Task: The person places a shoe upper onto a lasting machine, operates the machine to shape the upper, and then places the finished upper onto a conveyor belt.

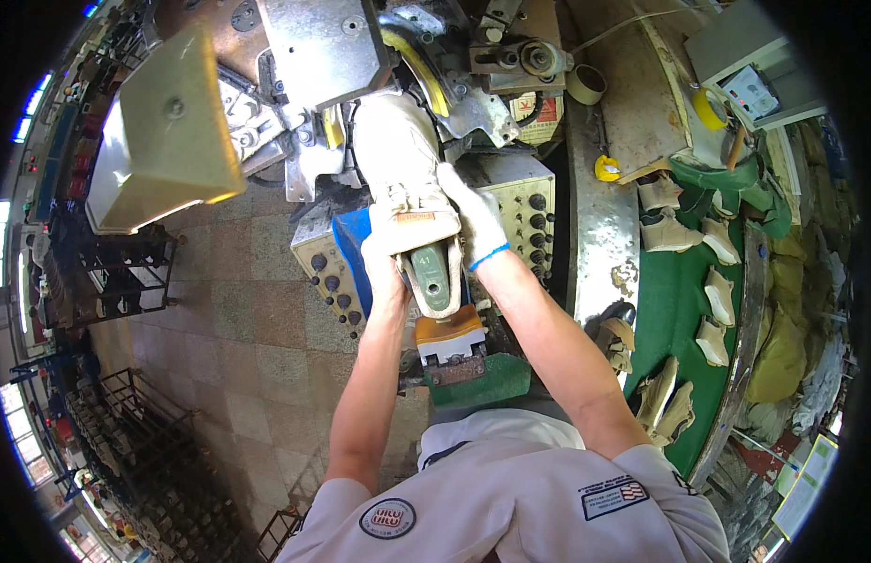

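Left hand (383,270) and gloved right hand (477,225): grips closed on opposite sides of cream fabric shoe (412,202), toe far, tight between steel machine (323,47) edges. Smooth, tapered green foot form (431,277) inside; open tiled floor (229,310) left.

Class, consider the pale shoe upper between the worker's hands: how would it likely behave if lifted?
The shoe upper would probably feel stiff, since a green last fills its opening. It may be heavy for its size, as that last looks like a solid block. Near the orange label it could flex more, because the material there looks creased.
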Demonstrator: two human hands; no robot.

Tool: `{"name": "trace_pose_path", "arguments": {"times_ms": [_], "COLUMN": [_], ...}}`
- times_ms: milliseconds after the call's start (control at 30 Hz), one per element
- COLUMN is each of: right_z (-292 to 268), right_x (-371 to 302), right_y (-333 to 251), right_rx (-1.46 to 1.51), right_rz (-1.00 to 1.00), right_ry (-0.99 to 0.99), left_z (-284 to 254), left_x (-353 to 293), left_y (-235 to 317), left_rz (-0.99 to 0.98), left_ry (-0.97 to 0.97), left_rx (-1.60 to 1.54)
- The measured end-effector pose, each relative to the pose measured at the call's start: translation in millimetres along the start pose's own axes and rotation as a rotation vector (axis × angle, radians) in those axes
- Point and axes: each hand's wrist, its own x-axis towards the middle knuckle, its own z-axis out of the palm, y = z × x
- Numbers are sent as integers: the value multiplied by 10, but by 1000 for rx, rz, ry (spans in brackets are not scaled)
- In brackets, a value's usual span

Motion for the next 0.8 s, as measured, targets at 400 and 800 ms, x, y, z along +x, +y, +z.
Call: {"name": "trace_pose_path", "arguments": {"times_ms": [400,800], "right_z": [-2236,-1689], "right_x": [-1490,-1814], "right_y": [-291,-711], "right_rx": [-197,-250], "right_rz": [-186,-211], "right_ry": [309,-53], "left_z": [-1777,-1130], "left_x": [-1338,-1728], "left_y": [-1640,721], "left_rz": [149,-377], "left_ry": [100,179], "left_rx": [1508,1071]}}
